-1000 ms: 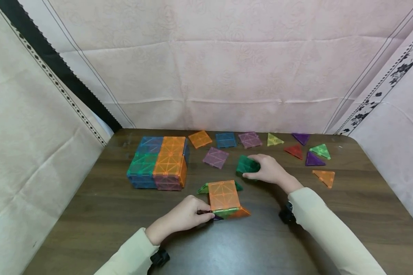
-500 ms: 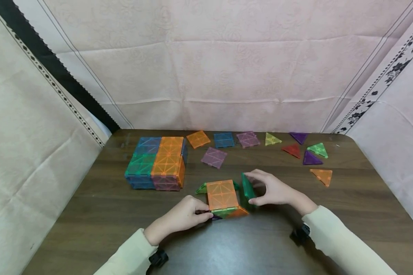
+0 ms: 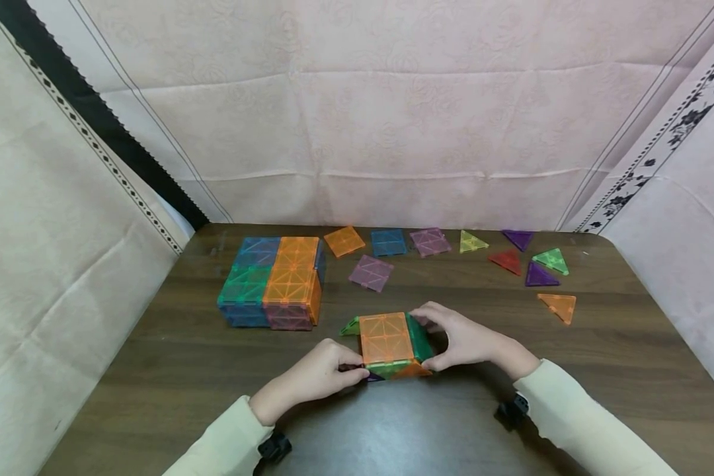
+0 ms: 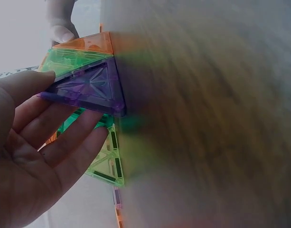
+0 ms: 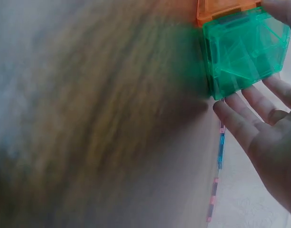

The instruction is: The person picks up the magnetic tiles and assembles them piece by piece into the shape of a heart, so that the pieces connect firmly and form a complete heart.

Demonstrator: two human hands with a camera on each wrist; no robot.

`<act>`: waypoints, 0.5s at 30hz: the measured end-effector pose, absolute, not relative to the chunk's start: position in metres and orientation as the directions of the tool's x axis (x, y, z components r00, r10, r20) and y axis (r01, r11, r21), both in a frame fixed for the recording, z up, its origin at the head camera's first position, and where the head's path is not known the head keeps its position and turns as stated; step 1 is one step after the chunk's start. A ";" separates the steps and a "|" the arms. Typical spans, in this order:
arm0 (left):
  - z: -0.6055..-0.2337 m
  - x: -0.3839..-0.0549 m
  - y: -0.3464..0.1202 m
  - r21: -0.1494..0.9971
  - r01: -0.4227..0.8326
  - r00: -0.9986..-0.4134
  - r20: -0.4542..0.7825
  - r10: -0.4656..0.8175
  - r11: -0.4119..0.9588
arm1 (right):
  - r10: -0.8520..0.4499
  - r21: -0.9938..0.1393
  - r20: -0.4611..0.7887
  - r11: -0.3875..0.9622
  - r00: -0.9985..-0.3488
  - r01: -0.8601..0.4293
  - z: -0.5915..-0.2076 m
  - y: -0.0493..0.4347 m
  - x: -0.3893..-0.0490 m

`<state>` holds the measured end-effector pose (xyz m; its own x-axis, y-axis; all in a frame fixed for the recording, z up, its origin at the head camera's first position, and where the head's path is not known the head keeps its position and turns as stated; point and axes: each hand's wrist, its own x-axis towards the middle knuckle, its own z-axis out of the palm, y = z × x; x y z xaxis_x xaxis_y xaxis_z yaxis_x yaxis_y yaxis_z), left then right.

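Observation:
A small structure of translucent magnetic tiles stands on the table, with an orange square tile (image 3: 387,336) on top. My left hand (image 3: 317,377) pinches a purple triangle tile (image 4: 90,85) at its near left corner, beside a light-green triangle tile (image 4: 71,61). My right hand (image 3: 473,338) holds a green square tile (image 3: 419,338) by its edges, thumb at the near edge and fingers at the far one. This tile leans against the structure's right side, next to an orange triangle tile (image 3: 412,370). At the far left, a green triangle tile (image 3: 350,327) sticks out.
A larger block of blue, green, orange and purple tiles (image 3: 274,281) stands to the left. Behind lie several loose squares, including a purple square tile (image 3: 371,272). Loose triangles lie at the right, among them an orange triangle tile (image 3: 558,307). Pale cloth (image 3: 357,125) hangs behind the table.
My right hand has brought the green square tile leftward and nearer from behind, stood it up, and set it against the structure's right side. My left hand has stayed in place.

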<state>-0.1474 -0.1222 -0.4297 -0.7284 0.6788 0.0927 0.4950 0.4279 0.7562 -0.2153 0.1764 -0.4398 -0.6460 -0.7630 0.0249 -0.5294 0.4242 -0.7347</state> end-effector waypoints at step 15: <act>-0.430 -0.157 -0.104 0.711 0.550 -0.696 0.100 0.711 0.438 | -0.664 -0.645 0.014 0.565 -0.747 -0.515 -0.441 0.185 -0.202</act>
<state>-0.1568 -0.1040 -0.4300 -0.6960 0.7110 0.1003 0.5500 0.4381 0.7111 -0.2019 0.1854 -0.4405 -0.7473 -0.6643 0.0141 -0.5146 0.5652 -0.6447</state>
